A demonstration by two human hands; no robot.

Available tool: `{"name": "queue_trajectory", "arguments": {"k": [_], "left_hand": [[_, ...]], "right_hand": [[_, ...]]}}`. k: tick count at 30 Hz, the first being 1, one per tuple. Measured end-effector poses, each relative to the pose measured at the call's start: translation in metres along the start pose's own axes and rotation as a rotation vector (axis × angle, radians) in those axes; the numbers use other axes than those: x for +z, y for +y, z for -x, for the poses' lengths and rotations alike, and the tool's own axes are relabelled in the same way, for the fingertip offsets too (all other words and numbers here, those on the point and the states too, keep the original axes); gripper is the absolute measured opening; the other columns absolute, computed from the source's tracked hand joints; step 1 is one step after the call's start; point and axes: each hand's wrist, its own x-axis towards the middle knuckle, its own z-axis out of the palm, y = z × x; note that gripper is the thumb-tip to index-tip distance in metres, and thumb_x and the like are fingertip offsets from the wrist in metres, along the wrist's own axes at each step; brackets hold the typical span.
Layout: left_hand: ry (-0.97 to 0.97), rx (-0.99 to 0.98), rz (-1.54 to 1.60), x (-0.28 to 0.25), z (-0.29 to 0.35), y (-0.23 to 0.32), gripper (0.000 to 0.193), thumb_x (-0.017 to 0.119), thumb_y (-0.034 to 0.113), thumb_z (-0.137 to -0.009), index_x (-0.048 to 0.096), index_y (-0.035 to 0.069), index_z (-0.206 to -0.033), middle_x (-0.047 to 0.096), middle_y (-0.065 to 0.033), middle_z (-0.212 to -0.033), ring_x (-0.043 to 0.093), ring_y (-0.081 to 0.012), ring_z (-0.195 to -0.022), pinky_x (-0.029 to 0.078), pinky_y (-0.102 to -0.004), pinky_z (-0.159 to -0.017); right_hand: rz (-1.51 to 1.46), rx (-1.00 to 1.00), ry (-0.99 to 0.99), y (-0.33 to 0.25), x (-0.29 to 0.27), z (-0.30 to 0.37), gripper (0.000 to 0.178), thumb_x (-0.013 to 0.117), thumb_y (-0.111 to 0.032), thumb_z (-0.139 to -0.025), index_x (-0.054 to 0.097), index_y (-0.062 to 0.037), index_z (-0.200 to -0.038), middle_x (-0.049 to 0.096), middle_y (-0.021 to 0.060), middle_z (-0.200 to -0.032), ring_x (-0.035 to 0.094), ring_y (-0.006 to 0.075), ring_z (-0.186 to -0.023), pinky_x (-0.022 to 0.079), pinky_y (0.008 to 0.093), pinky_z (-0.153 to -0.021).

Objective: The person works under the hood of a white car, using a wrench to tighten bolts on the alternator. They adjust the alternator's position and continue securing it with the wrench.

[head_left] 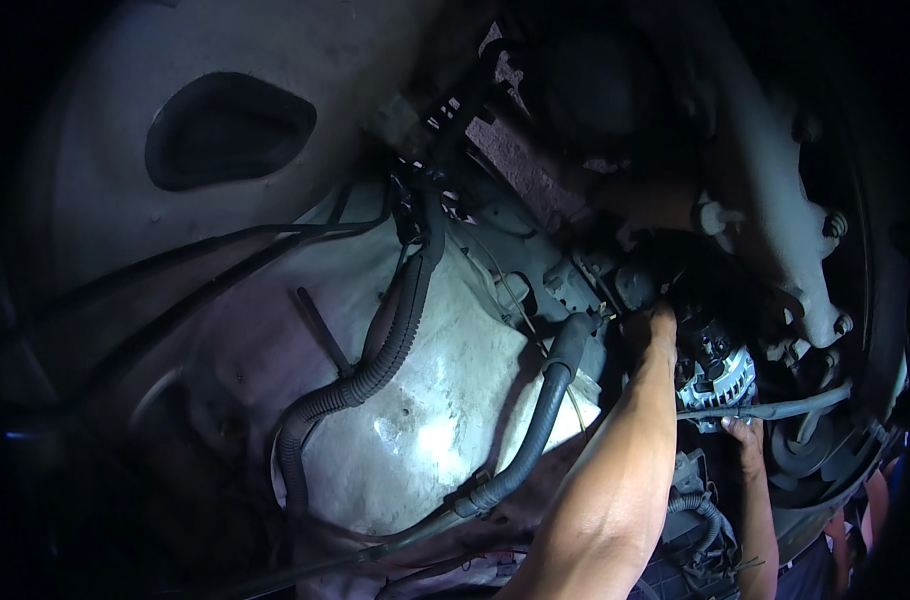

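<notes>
Deep in a dark engine bay, an alternator with a silvery finned housing sits among black parts at the right. My right hand grips its underside, thumb upward against the lower edge; the other fingers are hidden behind it. My left forearm crosses in front, and my left hand reaches into the shadow just above and left of the alternator. Its fingers are lost in the dark, so what they touch cannot be made out. A thin grey hose runs across the alternator's lower edge.
A thick black hose curves left of my left forearm. Corrugated conduit crosses a pale, brightly lit panel. A bolted metal casting stands at upper right, with a pulley below it. Wiring lies between my forearms.
</notes>
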Motion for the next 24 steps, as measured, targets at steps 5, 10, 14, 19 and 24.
{"name": "queue_trajectory", "arguments": {"k": [5, 10, 14, 19, 24], "left_hand": [[0.019, 0.042, 0.013, 0.003, -0.014, -0.013, 0.042, 0.058, 0.023, -0.089, 0.059, 0.000, -0.124, 0.062, -0.0136, -0.124, 0.059, -0.0256, -0.110, 0.046, -0.0407, -0.099], [0.055, 0.164, 0.007, 0.010, -0.018, -0.023, 0.042, 0.057, 0.024, -0.089, 0.061, 0.000, -0.123, 0.063, -0.0129, -0.123, 0.059, -0.0248, -0.109, 0.046, -0.0399, -0.098], [0.063, 0.024, -0.030, 0.004, -0.007, -0.009, 0.042, 0.057, 0.025, -0.089, 0.062, -0.001, -0.122, 0.062, -0.0121, -0.125, 0.058, -0.0233, -0.112, 0.045, -0.0385, -0.099], [0.088, -0.040, -0.093, 0.001, 0.018, 0.016, 0.048, 0.057, 0.023, -0.087, 0.060, -0.004, -0.126, 0.057, -0.0145, -0.136, 0.052, -0.0235, -0.123, 0.038, -0.0368, -0.107], [0.028, -0.032, -0.054, -0.002, 0.016, 0.012, 0.053, 0.060, 0.025, -0.085, 0.058, -0.003, -0.129, 0.055, -0.0144, -0.138, 0.051, -0.0240, -0.124, 0.037, -0.0376, -0.108]], "right_hand": [[-0.028, -0.017, 0.007, 0.000, 0.002, 0.001, 0.087, 0.071, -0.022, -0.068, 0.037, 0.0015, -0.145, 0.056, 0.0085, -0.124, 0.055, 0.0188, -0.109, 0.042, 0.0332, -0.098], [-0.092, -0.040, 0.009, 0.003, 0.004, 0.004, 0.088, 0.071, -0.022, -0.068, 0.037, 0.0017, -0.145, 0.056, 0.0089, -0.125, 0.055, 0.0189, -0.110, 0.042, 0.0333, -0.099], [-0.015, -0.073, 0.025, 0.006, -0.001, 0.002, 0.091, 0.071, -0.022, -0.067, 0.034, 0.0025, -0.147, 0.055, 0.0098, -0.125, 0.055, 0.0198, -0.110, 0.041, 0.0339, -0.100], [0.021, -0.023, 0.019, 0.011, -0.007, 0.002, 0.095, 0.071, -0.018, -0.067, 0.028, 0.0043, -0.149, 0.054, 0.0121, -0.127, 0.053, 0.0216, -0.114, 0.040, 0.0346, -0.103], [-0.076, -0.011, 0.086, 0.014, -0.002, 0.005, 0.094, 0.070, -0.017, -0.070, 0.026, 0.0012, -0.151, 0.053, 0.0117, -0.130, 0.053, 0.0213, -0.114, 0.040, 0.0357, -0.103]]}}
